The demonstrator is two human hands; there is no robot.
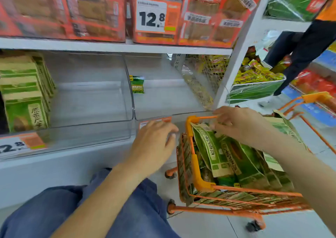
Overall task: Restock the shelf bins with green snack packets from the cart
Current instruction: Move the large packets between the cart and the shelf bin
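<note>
An orange wire cart [196, 181] at lower right is full of green snack packets [225, 157]. My right hand [238, 123] reaches into its top, fingers curled over the upper edge of a packet by the cart's rim. My left hand [154, 143] hovers with relaxed fingers just left of the cart, below the shelf edge, holding nothing. Two clear shelf bins sit ahead: the left bin [87, 99] holds nothing, the right bin [163, 99] holds one small green packet [137, 84]. Green packets [23, 92] stand stacked at far left.
Red snack packs and a 12.8 price tag [151, 16] fill the upper shelf. A white shelf post [238, 56] stands right of the bins. Beyond it are bins of yellow packets [254, 74], another person's legs [298, 56] and a second orange cart [312, 99]. My knee [54, 210] is low left.
</note>
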